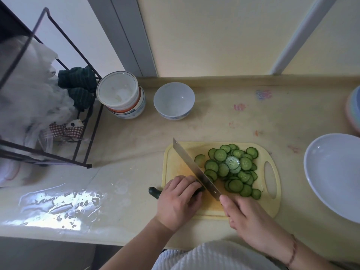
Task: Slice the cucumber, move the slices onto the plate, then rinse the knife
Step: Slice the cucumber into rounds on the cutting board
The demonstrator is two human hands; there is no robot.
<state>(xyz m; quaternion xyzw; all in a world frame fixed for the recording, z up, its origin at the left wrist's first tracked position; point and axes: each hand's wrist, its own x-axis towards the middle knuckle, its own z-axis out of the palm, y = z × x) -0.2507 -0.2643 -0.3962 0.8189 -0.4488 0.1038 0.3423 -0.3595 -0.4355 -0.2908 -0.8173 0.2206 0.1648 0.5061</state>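
Note:
A yellow cutting board lies on the counter with a heap of several green cucumber slices on its right half. My left hand grips the remaining dark cucumber piece, whose end sticks out past the board's left edge. My right hand holds the handle of a wide steel knife; its blade slants across the board, right against my left knuckles. A large white plate sits to the right of the board.
A white bowl and a stack of bowls stand at the back. A black wire rack with cloths fills the left. Water is pooled on the counter at front left. A pink dish shows at the right edge.

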